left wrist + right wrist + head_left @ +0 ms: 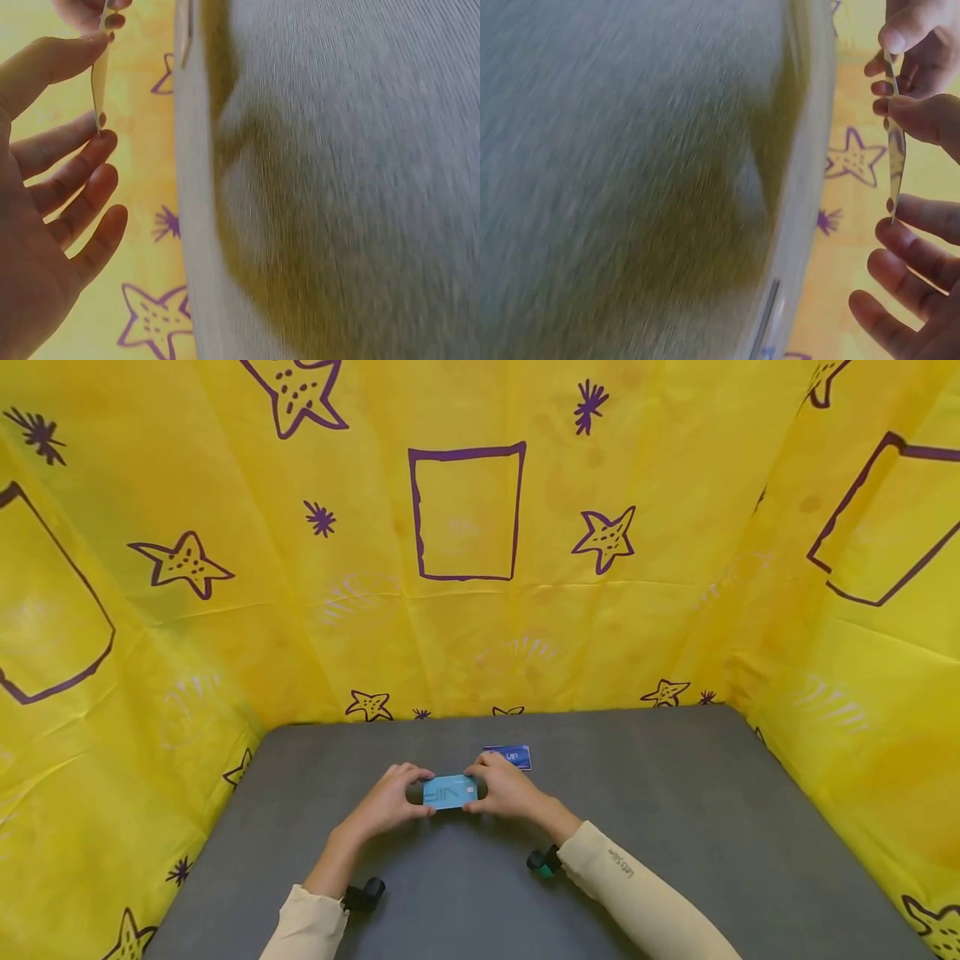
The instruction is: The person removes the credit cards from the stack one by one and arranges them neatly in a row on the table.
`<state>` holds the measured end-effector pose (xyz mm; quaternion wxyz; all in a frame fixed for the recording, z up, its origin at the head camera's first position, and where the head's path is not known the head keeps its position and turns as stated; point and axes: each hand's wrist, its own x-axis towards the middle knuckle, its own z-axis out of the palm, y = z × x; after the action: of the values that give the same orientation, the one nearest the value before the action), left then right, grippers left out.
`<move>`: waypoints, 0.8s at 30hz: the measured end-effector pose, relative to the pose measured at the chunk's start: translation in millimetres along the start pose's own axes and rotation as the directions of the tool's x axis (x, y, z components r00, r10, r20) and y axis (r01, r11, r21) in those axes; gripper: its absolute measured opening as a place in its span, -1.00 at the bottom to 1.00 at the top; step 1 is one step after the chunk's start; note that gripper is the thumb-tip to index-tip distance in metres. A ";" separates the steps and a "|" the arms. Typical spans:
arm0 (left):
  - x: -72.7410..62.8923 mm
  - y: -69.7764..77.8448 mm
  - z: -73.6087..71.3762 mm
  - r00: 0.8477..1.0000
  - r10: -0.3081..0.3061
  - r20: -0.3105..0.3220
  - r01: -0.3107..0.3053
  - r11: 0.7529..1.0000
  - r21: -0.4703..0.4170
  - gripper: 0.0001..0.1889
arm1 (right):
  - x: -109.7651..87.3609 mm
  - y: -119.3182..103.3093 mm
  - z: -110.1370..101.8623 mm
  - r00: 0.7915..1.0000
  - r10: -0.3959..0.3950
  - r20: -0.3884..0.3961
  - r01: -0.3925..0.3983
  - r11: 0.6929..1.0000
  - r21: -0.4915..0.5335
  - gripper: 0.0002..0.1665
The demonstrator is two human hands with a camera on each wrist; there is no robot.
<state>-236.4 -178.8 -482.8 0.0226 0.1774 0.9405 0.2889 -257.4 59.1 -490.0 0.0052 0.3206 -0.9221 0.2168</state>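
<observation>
A light blue bank card (450, 792) with a chip and large letters is held up above the grey table, its face towards the head camera. My left hand (387, 799) pinches its left end between thumb and fingers. At the other end my right hand (507, 787) pinches it the same way. Both wrist views show the card (98, 86) (895, 154) edge-on, off the table surface, with the lower fingers of each hand spread free of it. Just behind the right hand lies a dark blue card (517, 757), partly covered by that hand.
The grey tabletop (637, 793) spreads out on both sides of the hands. Yellow cloth (465, 635) with purple starfish drawings hangs behind the table and along its left and right sides. Each wrist wears a small black camera (365, 895).
</observation>
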 end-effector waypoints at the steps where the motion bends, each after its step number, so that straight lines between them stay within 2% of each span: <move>1: -1.6 -1.6 -2.2 1.000 -0.003 0.000 0.003 1.000 0.001 -0.50 | 1.3 -2.6 0.5 1.000 -0.005 -0.002 0.005 1.000 -0.002 -0.37; 13: -23.2 -28.3 -22.0 0.999 -0.050 -0.014 0.050 0.999 -0.012 -0.47 | 21.7 -34.9 10.0 0.998 -0.032 0.055 0.036 0.997 -0.065 -0.37; 19: -38.7 -43.8 -29.9 0.996 -0.077 -0.047 0.075 0.996 -0.043 -0.47 | 30.7 -51.7 22.8 0.997 -0.061 0.046 0.065 0.992 -0.112 -0.36; 24: -49.6 -56.4 -36.8 0.996 -0.077 -0.055 0.074 0.996 -0.047 -0.47 | 37.6 -65.0 33.1 0.997 -0.067 0.043 0.072 0.990 -0.125 -0.36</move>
<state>-213.4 -259.2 -486.3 0.0109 0.1331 0.9401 0.3138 -244.4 -21.9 -488.6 0.0152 0.3557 -0.9221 0.1514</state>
